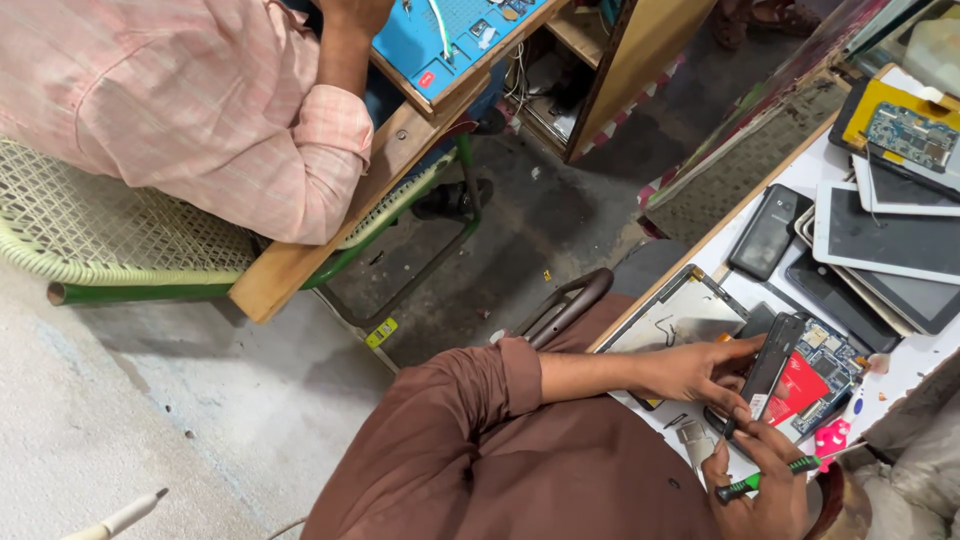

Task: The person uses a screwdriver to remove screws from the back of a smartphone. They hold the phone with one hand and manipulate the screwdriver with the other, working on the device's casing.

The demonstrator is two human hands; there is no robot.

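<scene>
Left fingers: the left hand [700,372] closes thumb and fingertips on the lower part of a slim black battery [768,365].
Right fingers: the right hand [762,485] is curled shut around a green-handled screwdriver [765,479], forefinger stretched up to the battery's lower end.
Battery axis: long axis runs from lower left to upper right, upper end pointing away from the person toward the stacked devices; it stands tilted over the opened tablet [815,375].
Battery place: at the near edge of the white worktable [905,375], between the two hands.
Screwdriver axis: lies nearly level, tip toward the right.
Opened tablet: holds a blue circuit board and a red rectangular sheet [800,390], just under the battery.
Label: a small pale strip at the battery's lower end; print too small to tell.
Loose back cover: a pale metal tablet shell [680,318] lies just left of the left hand.
Further out: a black phone [768,232], white-framed tablets [885,245], a yellow-backed board [905,130].
Across the floor: another person's pink sleeve [250,130] beside a blue work mat [450,35].
</scene>
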